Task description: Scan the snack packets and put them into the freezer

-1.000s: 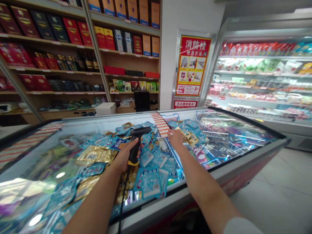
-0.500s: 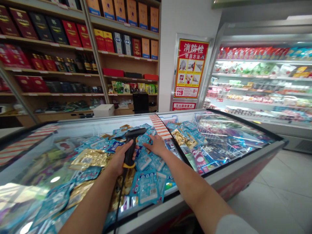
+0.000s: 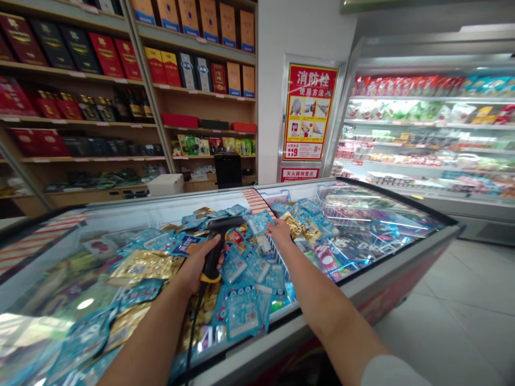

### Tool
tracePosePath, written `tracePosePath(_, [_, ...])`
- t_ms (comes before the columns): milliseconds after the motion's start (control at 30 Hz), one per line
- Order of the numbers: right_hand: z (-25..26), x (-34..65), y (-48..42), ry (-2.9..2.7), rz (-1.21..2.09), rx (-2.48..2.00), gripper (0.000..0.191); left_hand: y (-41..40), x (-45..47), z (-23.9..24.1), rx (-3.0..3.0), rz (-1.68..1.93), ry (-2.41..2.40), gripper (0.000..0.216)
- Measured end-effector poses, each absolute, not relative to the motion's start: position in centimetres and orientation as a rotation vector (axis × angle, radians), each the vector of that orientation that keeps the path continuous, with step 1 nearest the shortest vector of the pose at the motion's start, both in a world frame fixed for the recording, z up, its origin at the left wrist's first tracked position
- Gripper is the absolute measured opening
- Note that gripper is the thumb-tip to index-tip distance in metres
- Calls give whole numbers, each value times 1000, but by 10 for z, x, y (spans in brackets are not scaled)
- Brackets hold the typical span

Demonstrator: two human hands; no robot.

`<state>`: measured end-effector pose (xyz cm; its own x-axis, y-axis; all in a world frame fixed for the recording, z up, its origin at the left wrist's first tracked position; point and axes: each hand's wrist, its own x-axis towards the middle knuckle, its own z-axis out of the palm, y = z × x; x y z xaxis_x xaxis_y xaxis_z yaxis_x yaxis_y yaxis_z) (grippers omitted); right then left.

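Observation:
My left hand (image 3: 205, 260) is wrapped round the handle of a black barcode scanner (image 3: 213, 252), its head pointing right and its cable hanging down toward me. My right hand (image 3: 279, 231) pinches the edge of a light blue snack packet (image 3: 259, 222), raised just right of the scanner's head. Below both hands lies a heap of blue packets (image 3: 243, 311) in the chest freezer (image 3: 257, 348). Gold packets (image 3: 145, 266) are mixed in on the left. A small orange-red packet (image 3: 235, 235) shows between scanner and blue packet.
Sliding glass lids with a red-striped strip (image 3: 257, 202) cover parts of the freezer. More blue and gold packets (image 3: 308, 225) lie under the right lid beside wire baskets (image 3: 341, 212). Behind stand shelves of boxes (image 3: 201, 69), a white box (image 3: 166, 184) and a refrigerated display (image 3: 426, 128).
My right hand has moved right and lifted the blue packet away from the heap beside the scanner, uncovering the orange-red packet. My left hand keeps hold of the scanner. The view has shifted slightly.

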<state>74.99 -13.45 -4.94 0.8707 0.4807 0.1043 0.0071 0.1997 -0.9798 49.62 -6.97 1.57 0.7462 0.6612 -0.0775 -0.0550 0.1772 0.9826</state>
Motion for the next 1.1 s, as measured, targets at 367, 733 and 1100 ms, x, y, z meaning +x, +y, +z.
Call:
tracePosePath(367, [-53, 750, -134, -355, 416, -1207, 27, -72, 497, 16, 1333, 481, 580, 51])
tracePosePath(733, [-54, 751, -133, -303, 419, -1115, 29, -71, 497, 13, 1358, 464, 597, 50])
tracePosePath(1100, [-49, 746, -133, -279, 397, -1133, 25, -72, 496, 14, 1342, 489, 601, 45])
